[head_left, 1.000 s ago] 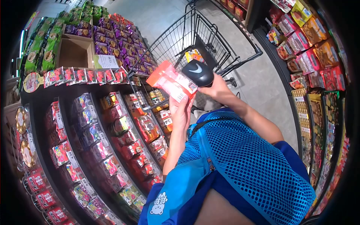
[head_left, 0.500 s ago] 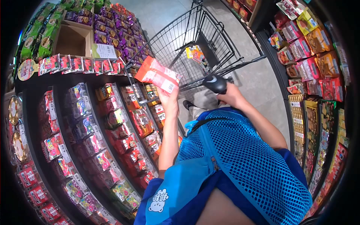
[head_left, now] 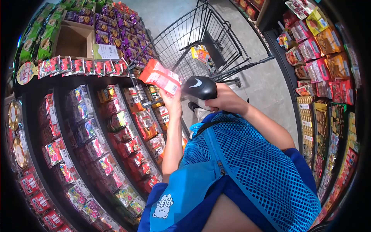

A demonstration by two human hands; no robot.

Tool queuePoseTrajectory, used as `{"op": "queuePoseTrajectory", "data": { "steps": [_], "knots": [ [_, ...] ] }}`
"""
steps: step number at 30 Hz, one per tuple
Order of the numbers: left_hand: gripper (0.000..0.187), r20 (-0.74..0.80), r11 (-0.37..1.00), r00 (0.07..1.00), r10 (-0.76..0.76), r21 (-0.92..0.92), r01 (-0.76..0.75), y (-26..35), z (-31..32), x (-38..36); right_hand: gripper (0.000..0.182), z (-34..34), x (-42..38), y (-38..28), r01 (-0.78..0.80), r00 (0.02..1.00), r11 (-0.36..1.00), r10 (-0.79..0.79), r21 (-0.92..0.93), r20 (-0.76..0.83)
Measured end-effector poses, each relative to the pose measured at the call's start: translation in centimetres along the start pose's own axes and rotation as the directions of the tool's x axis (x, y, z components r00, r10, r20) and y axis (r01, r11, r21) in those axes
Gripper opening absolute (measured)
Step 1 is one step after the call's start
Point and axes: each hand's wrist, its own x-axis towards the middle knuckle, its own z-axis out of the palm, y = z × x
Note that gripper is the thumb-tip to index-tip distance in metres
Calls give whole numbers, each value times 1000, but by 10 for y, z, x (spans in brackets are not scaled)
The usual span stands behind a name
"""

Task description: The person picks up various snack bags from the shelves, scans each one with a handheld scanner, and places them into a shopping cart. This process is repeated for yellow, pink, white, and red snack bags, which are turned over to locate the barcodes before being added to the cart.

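My left hand (head_left: pixel 171 101) is closed on a red and white snack packet (head_left: pixel 160 76), held up over the near left edge of the cart. My right hand (head_left: pixel 228 98) grips the handle of a black handheld scanner (head_left: pixel 199 87). The scanner's head points left and is close to the packet's right end; whether they touch I cannot tell. Beyond both hands is the black wire shopping cart (head_left: pixel 228 66), with a few small yellow and orange packets (head_left: pixel 201 54) lying in it.
Shelves of bagged sweets (head_left: pixel 133 146) curve along the left. Green and purple packets (head_left: pixel 109 29) are stacked at the upper left beside a cardboard box (head_left: pixel 73 40). Another snack shelf (head_left: pixel 328 73) lines the right. Grey floor (head_left: pixel 266 87) shows between them.
My right hand has moved left and brought the scanner up beside the packet. The packet in my left hand has tilted slightly and shifted a little left.
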Motion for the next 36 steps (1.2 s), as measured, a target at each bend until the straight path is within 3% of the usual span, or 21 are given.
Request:
{"op": "queuePoseTrajectory", "data": {
  "steps": [2,5,7,8,10,14,16,18,20,22,24,27,28,29,30,31,32,33,34,35,36],
  "knots": [
    [62,-19,986,989,-149,-78,147,-14,-6,2,20,-7,0,16,70,994,997,-72,-19,-88],
    [51,-79,932,931,-357,-95,350,-51,-20,13,35,-29,-10,65,124,942,911,-232,-393,-242],
    [30,-129,882,874,-469,-28,470,-74,-30,29,33,-43,-30,80,-33,925,956,-82,-293,-372],
    [26,-68,869,867,-494,-27,494,-107,-50,43,33,-48,-41,85,-107,902,966,-4,-234,-431],
    [23,-121,809,809,-575,62,584,-115,-42,64,29,-56,-62,92,-218,848,969,129,-116,-513],
    [42,56,779,785,-617,-103,619,-129,-14,108,20,-65,-91,109,-254,749,966,222,39,-625],
    [57,-111,738,733,-671,-8,675,-116,15,110,13,-62,-97,114,-239,710,970,211,53,-672],
    [59,-222,724,801,-555,346,597,-176,-5,120,10,-63,-96,119,-261,719,965,214,29,-661],
    [67,-304,627,912,-275,662,410,-200,-13,102,10,-59,-88,118,-309,720,951,212,-31,-660],
    [66,-170,880,984,-49,458,123,-173,-19,63,9,-55,-75,113,-323,738,946,224,-42,-637],
    [64,-181,892,983,-25,441,103,-100,-23,24,10,-58,-64,123,-297,789,953,207,-64,-579],
    [56,-267,725,955,130,683,92,-117,-105,-19,9,-52,-42,118,-339,845,927,225,-160,-486],
    [54,-476,895,876,-74,355,269,-79,-112,-35,10,-47,-34,118,-352,860,914,231,-202,-456],
    [55,-519,793,847,113,561,238,-73,-145,-50,11,-44,-27,117,-364,873,899,240,-241,-424],
    [57,-568,727,802,185,628,277,-104,-205,-65,12,-41,-20,116,-359,886,895,237,-266,-398],
    [58,-679,763,704,208,563,318,-106,-247,-74,14,-37,-14,114,-351,897,890,232,-290,-376],
    [58,-733,840,653,191,466,277,-58,-257,-79,16,-33,-9,113,-345,906,886,229,-310,-356],
    [58,-733,645,611,301,628,436,-26,-281,-82,16,-31,-4,113,-345,912,880,232,-325,-339],
    [56,-685,502,542,486,727,468,-40,-334,-91,17,-29,1,114,-345,916,876,235,-338,-325],
    [57,-718,494,488,496,696,522,-7,-348,-93,18,-27,5,115,-344,920,871,237,-351,-313],
    [53,-830,472,294,473,521,712,21,-347,-89,19,-23,7,114,-343,921,866,234,-363,-313]
  ]
}}
